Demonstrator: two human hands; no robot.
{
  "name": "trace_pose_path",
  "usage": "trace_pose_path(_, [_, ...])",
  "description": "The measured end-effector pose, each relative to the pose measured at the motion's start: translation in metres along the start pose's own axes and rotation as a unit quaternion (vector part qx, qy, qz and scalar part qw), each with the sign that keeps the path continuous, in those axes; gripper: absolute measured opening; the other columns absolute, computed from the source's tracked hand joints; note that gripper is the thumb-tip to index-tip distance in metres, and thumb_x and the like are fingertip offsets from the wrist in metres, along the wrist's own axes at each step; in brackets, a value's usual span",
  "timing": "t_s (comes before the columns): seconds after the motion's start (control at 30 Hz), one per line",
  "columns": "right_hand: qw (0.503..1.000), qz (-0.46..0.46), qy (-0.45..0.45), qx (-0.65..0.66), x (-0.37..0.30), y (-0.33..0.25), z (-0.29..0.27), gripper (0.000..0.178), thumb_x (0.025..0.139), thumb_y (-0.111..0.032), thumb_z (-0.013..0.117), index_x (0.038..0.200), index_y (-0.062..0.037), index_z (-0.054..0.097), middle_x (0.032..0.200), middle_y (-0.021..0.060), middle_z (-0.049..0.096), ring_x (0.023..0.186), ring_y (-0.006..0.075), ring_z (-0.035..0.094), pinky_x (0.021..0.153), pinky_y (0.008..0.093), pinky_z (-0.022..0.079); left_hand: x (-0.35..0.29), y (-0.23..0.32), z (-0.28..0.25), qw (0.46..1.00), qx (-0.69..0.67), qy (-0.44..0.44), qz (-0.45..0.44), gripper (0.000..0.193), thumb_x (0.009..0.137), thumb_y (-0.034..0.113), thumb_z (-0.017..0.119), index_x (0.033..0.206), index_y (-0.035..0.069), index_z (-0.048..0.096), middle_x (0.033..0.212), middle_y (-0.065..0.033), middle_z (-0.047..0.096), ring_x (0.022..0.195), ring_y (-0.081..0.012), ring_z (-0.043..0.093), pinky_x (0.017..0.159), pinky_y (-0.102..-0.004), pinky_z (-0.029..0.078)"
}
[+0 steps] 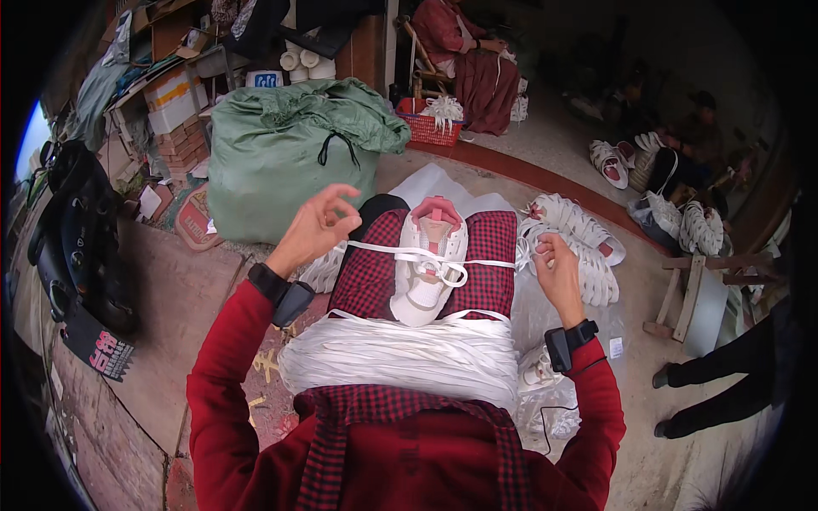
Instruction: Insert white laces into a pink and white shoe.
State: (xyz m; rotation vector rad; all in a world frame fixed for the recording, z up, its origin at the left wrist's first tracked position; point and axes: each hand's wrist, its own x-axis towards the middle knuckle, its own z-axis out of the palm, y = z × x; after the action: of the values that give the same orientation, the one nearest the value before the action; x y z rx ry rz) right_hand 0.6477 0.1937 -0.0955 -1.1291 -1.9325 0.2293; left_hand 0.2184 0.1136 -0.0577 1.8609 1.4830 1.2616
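Observation:
A white and beige sneaker (pixel 422 281) with a pink collar lies across my lap. Its white shoelace (pixel 383 249) crosses the tongue, makes a loop and runs out to both sides. My left hand (pixel 319 226) is raised beyond the lap's left edge, thumb and fingers apart, close above one lace end. At the lap's other edge, my right hand (pixel 557 271) has its fingers curled near the opposite lace end; whether the lace is between them is hidden. A thick bundle of white laces (pixel 396 358) lies across my lap, nearer my body than the sneaker.
Several white shoes (pixel 584 243) stand on plastic at my right. A big green sack (pixel 294 162) is ahead on the left. A red basket (pixel 430 126) sits beside a seated person. At the right are a wooden stool (pixel 686 298) and another person's legs (pixel 720 370).

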Motion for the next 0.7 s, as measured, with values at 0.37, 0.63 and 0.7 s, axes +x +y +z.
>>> trace_pose_path(0.37, [0.974, -0.133, -0.184, -0.021, 0.008, -0.078, 0.048, 0.018, 0.094, -0.019, 0.058, 0.093, -0.0005, 0.062, 0.087, 0.0186, 0.062, 0.081, 0.0388, 0.063, 0.073, 0.0459, 0.048, 0.008, 0.031, 0.046, 0.953, -0.18, -0.222, -0.101, 0.024, 0.094, 0.019, 0.066, 0.079, 0.0, 0.063, 0.09, -0.0005, 0.051, 0.075, -0.0109, 0.048, 0.065, -0.0219, 0.04])
trace_pose_path(0.63, [0.979, 0.027, -0.156, 0.131, 0.037, -0.064, 0.032, 0.039, 0.091, -0.03, 0.066, 0.073, 0.0042, 0.062, 0.053, 0.008, 0.042, 0.053, 0.0116, 0.039, 0.05, 0.0345, 0.034, 0.002, 0.011, 0.075, 0.984, 0.095, -0.147, 0.037, 0.044, 0.067, 0.03, 0.09, 0.071, 0.004, 0.054, 0.077, -0.0011, 0.051, 0.067, -0.0119, 0.048, 0.056, -0.0299, 0.039])
trace_pose_path(0.7, [0.987, 0.012, -0.097, 0.131, 0.044, -0.056, 0.02, 0.038, 0.092, -0.029, 0.066, 0.072, 0.0032, 0.061, 0.054, 0.0049, 0.042, 0.053, 0.0097, 0.038, 0.05, 0.0325, 0.033, -0.002, 0.01, 0.084, 0.989, 0.07, -0.127, 0.024, 0.044, 0.064, 0.029, 0.09, 0.078, 0.004, 0.056, 0.079, -0.0038, 0.054, 0.069, -0.0156, 0.052, 0.059, -0.0311, 0.042])
